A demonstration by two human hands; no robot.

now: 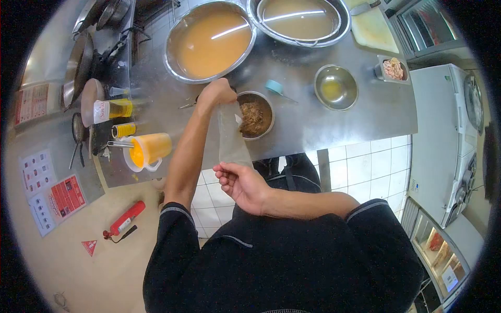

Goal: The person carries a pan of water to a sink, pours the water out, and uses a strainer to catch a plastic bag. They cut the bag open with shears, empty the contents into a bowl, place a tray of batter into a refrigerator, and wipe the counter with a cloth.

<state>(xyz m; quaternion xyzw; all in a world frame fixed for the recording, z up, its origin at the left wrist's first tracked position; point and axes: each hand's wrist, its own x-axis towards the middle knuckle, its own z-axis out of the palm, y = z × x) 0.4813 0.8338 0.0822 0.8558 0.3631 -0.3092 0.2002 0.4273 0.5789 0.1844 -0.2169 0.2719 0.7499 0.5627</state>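
Observation:
A clear plastic bag (pixel 232 138) hangs stretched between my two hands, beside the metal bowl of dark brown shredded food (pixel 253 119). My left hand (pixel 217 92) is closed at the bag's far end, near the rim of the bowl; its fingertips are partly hidden. Nearer my body, my right hand (pixel 241 188) pinches the near edge of the bag between thumb and fingers, palm turned up. Part of a metal tool (pixel 188 106) shows on the table just left of my left hand.
Two large basins stand at the back, one of orange liquid (pixel 214 41), one of cloudy liquid (pixel 300 18). On the right are a bowl with yellow liquid (pixel 334 89) and a small meat tray (pixel 395 70). An orange-filled jug (pixel 148 150) stands left. Blue tape (pixel 273 86) lies mid-table.

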